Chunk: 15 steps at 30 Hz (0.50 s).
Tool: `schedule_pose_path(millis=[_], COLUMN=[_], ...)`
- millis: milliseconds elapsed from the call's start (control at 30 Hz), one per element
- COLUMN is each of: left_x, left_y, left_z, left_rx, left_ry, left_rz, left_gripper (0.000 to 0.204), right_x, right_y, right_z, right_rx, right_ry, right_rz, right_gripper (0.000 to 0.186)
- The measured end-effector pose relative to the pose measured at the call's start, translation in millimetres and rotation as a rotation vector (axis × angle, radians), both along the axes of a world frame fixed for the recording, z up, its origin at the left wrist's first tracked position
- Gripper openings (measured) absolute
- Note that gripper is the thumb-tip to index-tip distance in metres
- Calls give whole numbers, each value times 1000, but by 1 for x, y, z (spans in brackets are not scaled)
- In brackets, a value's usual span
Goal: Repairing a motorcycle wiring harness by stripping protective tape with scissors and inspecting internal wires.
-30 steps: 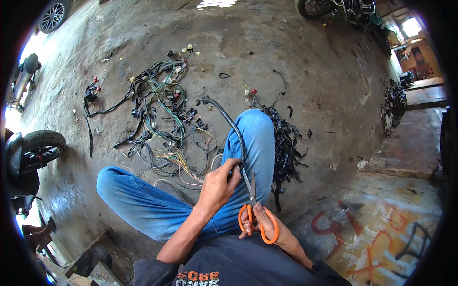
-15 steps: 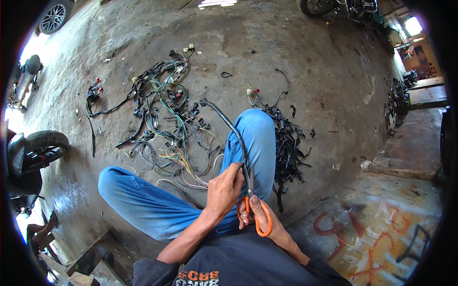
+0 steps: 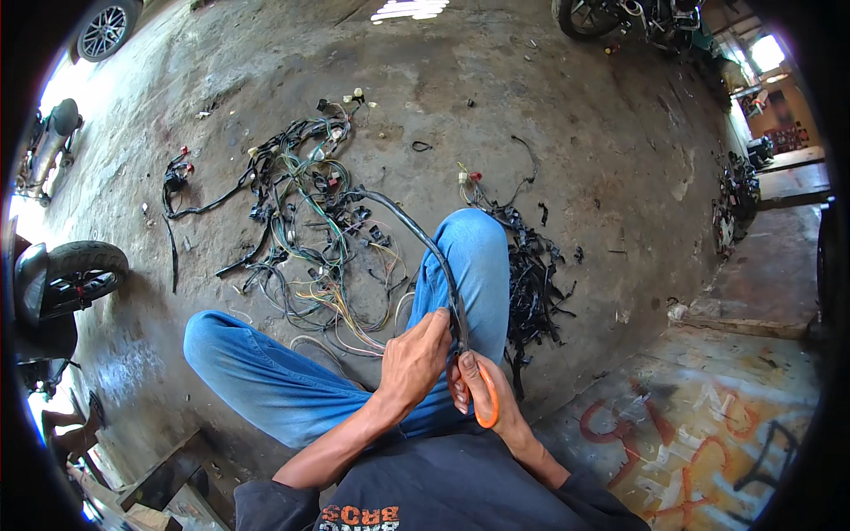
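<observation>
Near the right knee (image 3: 474,243), black cable (image 3: 413,223) is gripped by the left hand (image 3: 414,358), orange-handled scissors (image 3: 484,418) by the right hand (image 3: 506,400).

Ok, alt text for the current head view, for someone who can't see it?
A person's left hand holds a black cable over their jeans, while the right hand grips orange-handled scissors close by. On the stained floor, tangled coloured wires lie left and a heap of black scraps right.
</observation>
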<state>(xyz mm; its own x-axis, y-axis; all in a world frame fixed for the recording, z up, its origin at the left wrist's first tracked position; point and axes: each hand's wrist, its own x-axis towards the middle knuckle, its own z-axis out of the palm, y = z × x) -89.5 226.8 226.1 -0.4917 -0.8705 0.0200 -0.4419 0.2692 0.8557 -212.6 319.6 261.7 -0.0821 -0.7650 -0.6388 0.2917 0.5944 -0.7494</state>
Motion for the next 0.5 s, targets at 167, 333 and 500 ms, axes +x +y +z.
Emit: schedule_pose_path(millis=[167, 333, 500], left_x=[0, 3, 12], left_y=[1, 2, 2], left_z=[0, -4, -11], left_rx=[3, 30, 101], left_ry=[21, 7, 113], left_rz=[17, 8, -39], left_gripper=[15, 15, 18], right_x=[5, 7, 10], right_y=[-4, -2, 7], right_z=[-8, -7, -4], right_rx=[-18, -4, 6], right_ry=[12, 84, 124], right_rz=[-19, -16, 24], right_gripper=[52, 55, 57])
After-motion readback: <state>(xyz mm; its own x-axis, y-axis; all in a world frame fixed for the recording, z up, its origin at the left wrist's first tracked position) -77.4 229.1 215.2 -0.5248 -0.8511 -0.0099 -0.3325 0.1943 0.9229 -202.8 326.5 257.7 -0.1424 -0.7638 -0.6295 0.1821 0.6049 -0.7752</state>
